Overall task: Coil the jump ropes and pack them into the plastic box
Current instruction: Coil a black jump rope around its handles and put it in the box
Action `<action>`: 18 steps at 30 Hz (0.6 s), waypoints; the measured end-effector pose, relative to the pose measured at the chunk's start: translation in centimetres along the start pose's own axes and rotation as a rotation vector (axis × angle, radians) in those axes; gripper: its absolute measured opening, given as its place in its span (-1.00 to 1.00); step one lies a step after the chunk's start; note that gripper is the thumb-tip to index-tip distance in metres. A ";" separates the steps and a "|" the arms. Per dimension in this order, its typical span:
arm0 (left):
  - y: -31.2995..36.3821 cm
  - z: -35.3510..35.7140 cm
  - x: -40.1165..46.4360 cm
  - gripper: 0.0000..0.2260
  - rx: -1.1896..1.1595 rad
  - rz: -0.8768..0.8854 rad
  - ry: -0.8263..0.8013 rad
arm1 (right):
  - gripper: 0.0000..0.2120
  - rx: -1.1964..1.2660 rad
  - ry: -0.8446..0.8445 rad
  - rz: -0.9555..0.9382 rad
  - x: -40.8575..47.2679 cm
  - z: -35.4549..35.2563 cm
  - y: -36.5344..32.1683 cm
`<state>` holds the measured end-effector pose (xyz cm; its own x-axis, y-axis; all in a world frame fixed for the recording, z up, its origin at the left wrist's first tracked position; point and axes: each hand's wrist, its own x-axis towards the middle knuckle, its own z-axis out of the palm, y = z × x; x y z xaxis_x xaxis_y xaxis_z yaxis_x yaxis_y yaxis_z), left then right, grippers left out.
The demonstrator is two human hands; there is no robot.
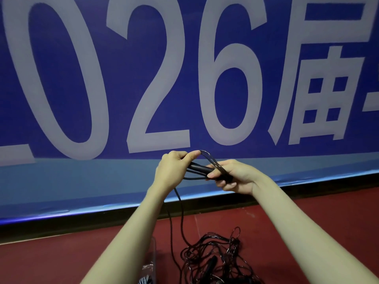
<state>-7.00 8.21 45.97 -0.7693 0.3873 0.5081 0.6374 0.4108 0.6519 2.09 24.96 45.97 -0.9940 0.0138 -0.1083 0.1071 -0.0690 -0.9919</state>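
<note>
Both hands are raised in front of a blue banner, working one black jump rope. My right hand (235, 177) grips the black handles (202, 168) together with several rope loops. My left hand (174, 171) pinches a rope loop (207, 155) at its top between thumb and fingers. Two strands (181, 212) hang from the hands down to the floor. A tangled pile of black jump ropes (217, 257) with a handle in it lies on the red floor below. The clear plastic box (152, 261) shows only as a corner beside my left forearm, which hides the rest.
A big blue banner with white characters (184, 78) fills the wall ahead, with a black strip (61, 224) along its base. Red floor (307, 222) spreads to the right of the rope pile.
</note>
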 end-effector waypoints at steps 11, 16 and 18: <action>-2.6 3.3 -5.5 -0.46 -0.106 0.014 0.083 | -0.90 -0.133 -0.087 0.077 -2.2 -0.2 3.0; -2.3 2.2 -5.2 -0.27 -0.080 -0.060 0.085 | -0.76 -0.096 -0.020 0.019 -2.7 1.1 2.4; -2.3 1.4 -5.0 -0.25 -0.070 -0.093 0.098 | -0.78 -0.075 -0.013 -0.018 -2.7 1.7 2.4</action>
<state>-4.55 6.43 41.11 -0.8275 0.2668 0.4939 0.5613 0.3812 0.7346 4.99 23.03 43.99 -0.9960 0.0015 -0.0896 0.0897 0.0062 -0.9960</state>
